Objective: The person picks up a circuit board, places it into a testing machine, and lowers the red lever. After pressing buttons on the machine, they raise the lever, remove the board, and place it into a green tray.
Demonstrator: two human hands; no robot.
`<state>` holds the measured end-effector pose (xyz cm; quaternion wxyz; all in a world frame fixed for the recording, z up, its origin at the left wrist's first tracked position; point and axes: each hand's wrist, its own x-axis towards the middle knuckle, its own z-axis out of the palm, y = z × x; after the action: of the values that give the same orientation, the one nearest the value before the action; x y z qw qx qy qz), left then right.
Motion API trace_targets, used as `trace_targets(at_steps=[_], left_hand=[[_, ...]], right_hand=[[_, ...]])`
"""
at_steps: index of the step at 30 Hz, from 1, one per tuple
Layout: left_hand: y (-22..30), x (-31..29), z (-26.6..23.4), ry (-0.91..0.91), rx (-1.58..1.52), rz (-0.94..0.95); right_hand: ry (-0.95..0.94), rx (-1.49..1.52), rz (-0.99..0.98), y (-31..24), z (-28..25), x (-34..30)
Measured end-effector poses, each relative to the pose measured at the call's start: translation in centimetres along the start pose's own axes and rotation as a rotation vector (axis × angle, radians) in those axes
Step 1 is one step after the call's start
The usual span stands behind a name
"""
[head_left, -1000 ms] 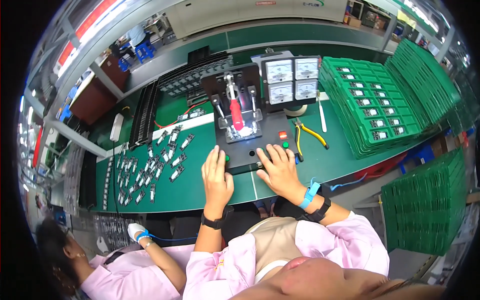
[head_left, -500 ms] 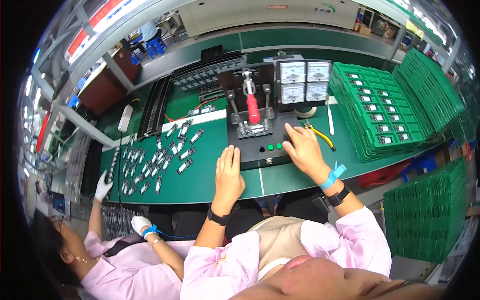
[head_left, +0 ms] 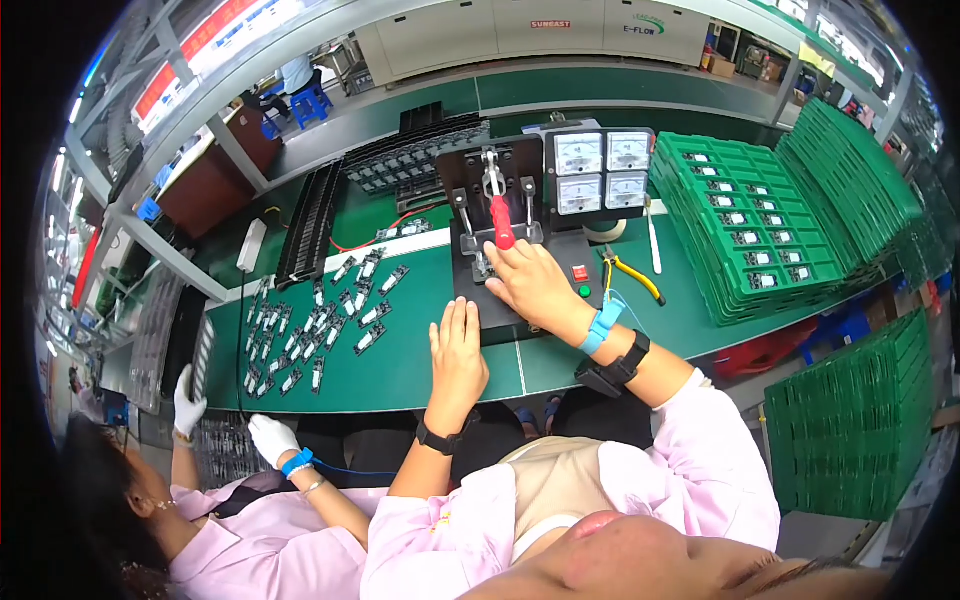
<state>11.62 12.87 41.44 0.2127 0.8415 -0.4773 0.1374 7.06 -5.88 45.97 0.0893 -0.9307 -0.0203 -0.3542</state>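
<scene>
Right hand (head_left: 538, 285) was at the red handle (head_left: 502, 222)
Couldn't tell if its fingers (head_left: 514, 260) gripped; left hand (head_left: 460, 362) lay empty by the black fixture (head_left: 572, 247), fingers straight.

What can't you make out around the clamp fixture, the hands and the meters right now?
Head view: the middle of the clamp fixture's front, covered by the right hand.
Head view: whether that hand grips the red toggle handle or only touches it; its own back hides the palm.
Head view: whatever is under the left hand, hidden by that hand.
Head view: the panel meters' readings, too small.
</scene>
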Motion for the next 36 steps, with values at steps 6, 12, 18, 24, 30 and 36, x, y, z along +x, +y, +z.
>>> trace_targets(at_steps=[6,12,18,24,30,36], left_hand=[[-3.9,-0.1,-0.8,0.011,-0.285,0.054],[-10.8,-2.3,-2.7,0.089,-0.031,-0.226],[-14.7,-5.0,-3.3,-0.048,0.186,-0.362],[-15.0,-5.1,-2.9,-0.087,0.123,-0.236],[-15.1,-4.3,-2.9,0.019,0.114,-0.164],[-14.2,-4.4,-3.3,-0.135,0.038,-0.372]], right_hand=[[0.072,0.211,-0.375,3.0,-6.3,3.8],[0.297,0.154,-0.132,4.2,-8.6,11.2],[-0.159,0.008,-0.205,0.8,-4.8,3.0],[-0.288,-0.101,-0.101,3.8,-0.7,0.5],[-0.023,0.071,-0.083,3.1,-5.4,-2.2],[0.322,-0.089,0.187,18.5,-14.9,-1.3]])
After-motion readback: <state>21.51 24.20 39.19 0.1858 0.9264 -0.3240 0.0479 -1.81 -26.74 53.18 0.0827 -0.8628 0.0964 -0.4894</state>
